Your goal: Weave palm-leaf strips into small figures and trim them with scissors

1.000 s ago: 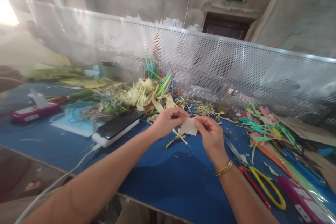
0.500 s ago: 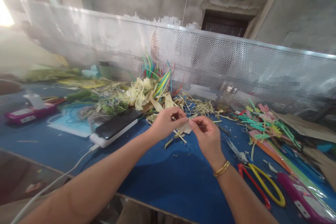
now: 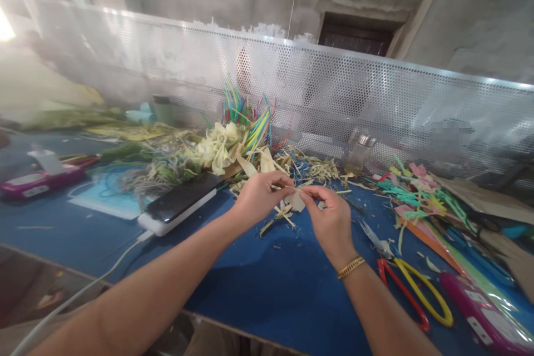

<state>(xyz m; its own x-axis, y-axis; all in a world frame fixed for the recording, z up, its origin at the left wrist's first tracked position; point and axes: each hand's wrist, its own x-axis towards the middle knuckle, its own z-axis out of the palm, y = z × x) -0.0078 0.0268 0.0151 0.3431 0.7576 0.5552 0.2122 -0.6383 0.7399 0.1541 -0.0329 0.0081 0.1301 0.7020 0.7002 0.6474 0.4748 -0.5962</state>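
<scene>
Both my hands meet above the blue table [image 3: 258, 289] and pinch one small cream paper piece [image 3: 297, 200] between their fingertips. My left hand [image 3: 261, 196] grips its left edge with thumb and forefinger closed. My right hand [image 3: 329, 217], a gold bracelet on its wrist, pinches the right edge. The piece is folded narrow and partly hidden by my fingers. Just below it, cream strip scraps [image 3: 280, 216] lie on the table.
A phone on a white power bank [image 3: 179, 206] lies left of my hands, its cable running off the front edge. Scissors [image 3: 400, 278] with red and yellow handles lie to the right. Heaps of coloured strips [image 3: 233, 144] and paper cuttings [image 3: 421, 194] line a perforated metal screen [image 3: 375, 100].
The cream piece, held out flat a second ago, is now folded narrower between my fingertips. My hands have drawn slightly closer together.
</scene>
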